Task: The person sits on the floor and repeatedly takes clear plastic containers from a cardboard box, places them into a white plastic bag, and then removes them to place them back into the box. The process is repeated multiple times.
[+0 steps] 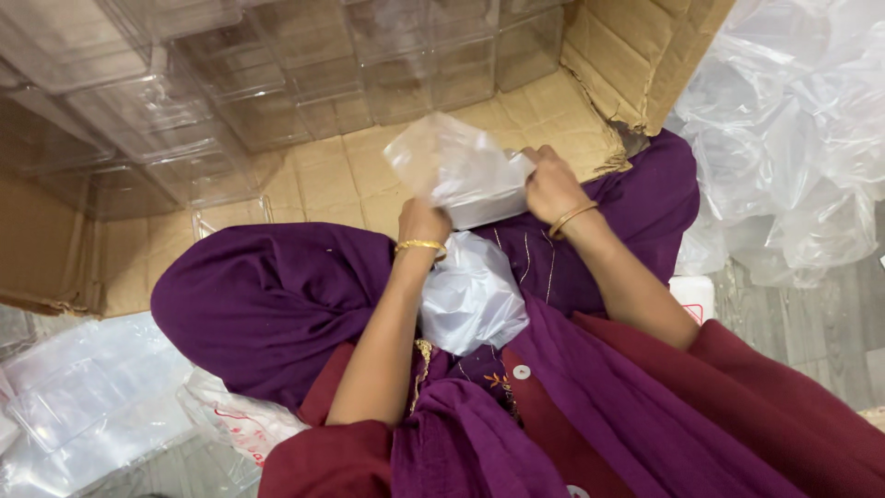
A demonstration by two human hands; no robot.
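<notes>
The fingers of the right hand (551,184) were curled shut on the near edge of a thin, crumpled clear plastic bag (452,166), pinching it against a flat white box-like piece (487,210) that seemed to sit partly inside the bag; the grip looked meant to keep the mouth of the bag steady. The left hand (422,223) was just below the bag, its back to the camera, so its fingers were hidden and I could not tell whether they gripped anything. The bag was held up over the lap, above a second bunched white plastic bag (472,297) resting on purple cloth (267,295). Beyond the bag, stacked clear plastic boxes (277,83) lined a flattened brown cardboard sheet (341,175). Right of the bag lay a heap of loose clear plastic (793,148), its contents indistinct.
</notes>
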